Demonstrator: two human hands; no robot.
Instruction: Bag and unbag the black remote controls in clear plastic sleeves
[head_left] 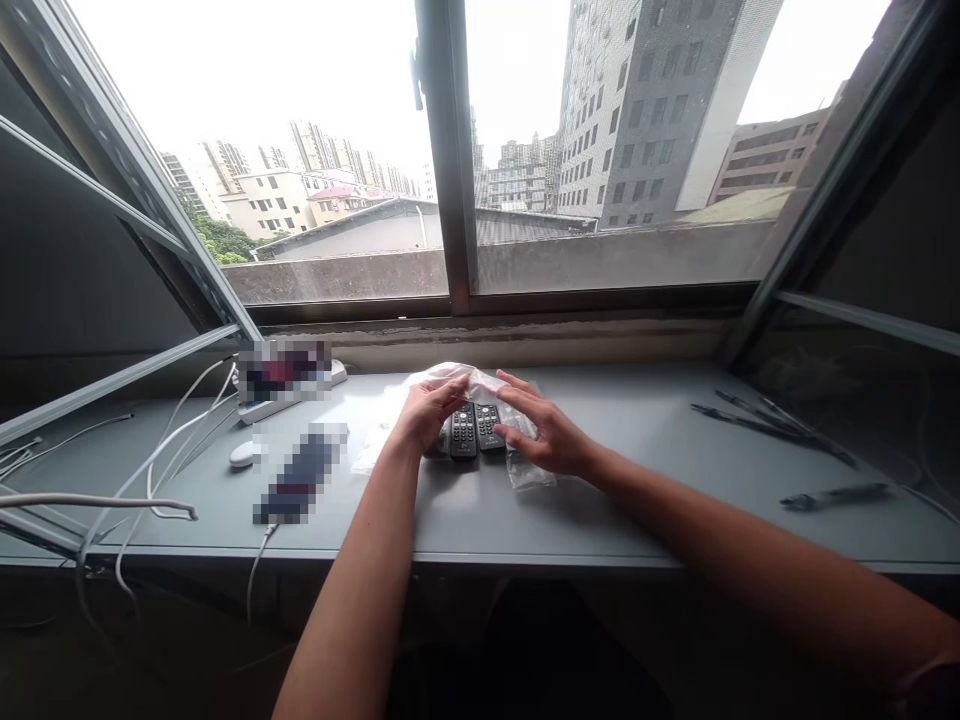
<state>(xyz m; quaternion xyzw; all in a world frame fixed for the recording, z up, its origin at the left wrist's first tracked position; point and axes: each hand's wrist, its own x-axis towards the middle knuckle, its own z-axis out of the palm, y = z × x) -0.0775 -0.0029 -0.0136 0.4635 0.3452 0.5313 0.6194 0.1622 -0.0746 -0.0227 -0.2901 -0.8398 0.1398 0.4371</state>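
The table [645,400] runs from a long front edge, which both forearms cross, to the sill under the window [300,200]. Two black remotes, a left remote [463,432] and a right remote [490,428], lie side by side near its middle, well back from that edge. The left hand [427,412] pinches a plastic bag [450,372] between thumb and fingers above the remotes' far ends. The right hand [556,440] has its fingers spread wide at the bag's right side; whether they grip it I cannot tell. More clear plastic [532,474] lies beneath the right hand.

The widest open room is to the right, before several pens [787,432] and a single dark pen [834,496]. The left side is tighter: a blurred-out dark thing [300,478], a small white oval thing [241,455], a power strip [259,407] and looping cables [154,470]. Metal frames [217,280] slant up at both ends.
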